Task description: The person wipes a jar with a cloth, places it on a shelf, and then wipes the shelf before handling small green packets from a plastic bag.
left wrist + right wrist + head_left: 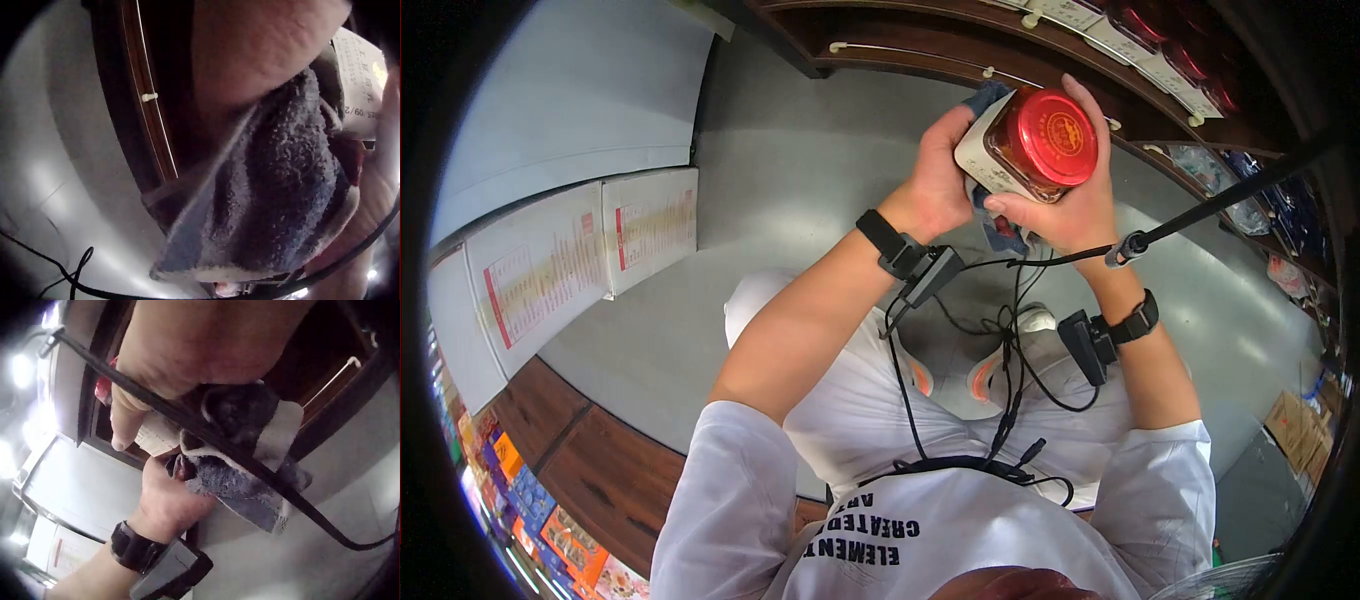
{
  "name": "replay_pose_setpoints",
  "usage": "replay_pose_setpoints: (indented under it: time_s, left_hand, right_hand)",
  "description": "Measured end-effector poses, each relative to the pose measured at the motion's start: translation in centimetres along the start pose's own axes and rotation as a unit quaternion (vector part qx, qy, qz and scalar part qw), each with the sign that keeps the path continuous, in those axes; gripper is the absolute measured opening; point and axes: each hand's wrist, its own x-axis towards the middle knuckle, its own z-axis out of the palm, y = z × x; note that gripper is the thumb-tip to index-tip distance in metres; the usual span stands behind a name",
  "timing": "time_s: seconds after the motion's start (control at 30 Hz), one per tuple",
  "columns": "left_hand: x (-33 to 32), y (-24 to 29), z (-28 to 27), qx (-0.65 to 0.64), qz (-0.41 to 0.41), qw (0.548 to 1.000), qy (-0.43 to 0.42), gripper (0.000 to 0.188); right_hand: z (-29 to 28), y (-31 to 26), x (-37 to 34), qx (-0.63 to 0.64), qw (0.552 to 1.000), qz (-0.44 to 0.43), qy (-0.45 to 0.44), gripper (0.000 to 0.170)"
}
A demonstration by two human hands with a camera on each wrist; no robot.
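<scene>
In the head view a squarish glass jar (1012, 150) with a shiny red lid (1055, 137) and a pale printed label is raised in front of the body, tilted. My right hand (1083, 212) grips it, thumb along the near side and fingers around the far side. My left hand (941, 176) holds a blue-grey terry cloth (269, 194) against the jar's left side and underneath. From the right wrist, folds of the cloth (237, 478) hang below the jar between both hands. The fingers under the jar are largely hidden.
A dark wooden shelf (900, 52) with a thin rail stands ahead, bearing more red-lidded jars (1190, 60). White cartons (550, 265) stand at the left, above a brown wooden surface (600, 450). Black cables (1000, 350) dangle between the forearms, and a strap (1240, 190) crosses at the right.
</scene>
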Motion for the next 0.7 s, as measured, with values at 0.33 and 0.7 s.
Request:
replay_pose_setpoints:
  time_s: [0.33,0.7]
  left_hand:
    - [-0.1,0.3,0.0,0.232,0.196,0.948,0.091,0.019]
    - [-0.4,1.2,0.0,0.341,0.263,0.903,0.001,0.021]
  right_hand:
    - [-1.6,0.0,-0.3,-0.088,0.996,0.026,-0.014,0.086]
    - [-2.3,1.7,-0.6,-0.264,0.958,-0.008,-0.11,0.074]
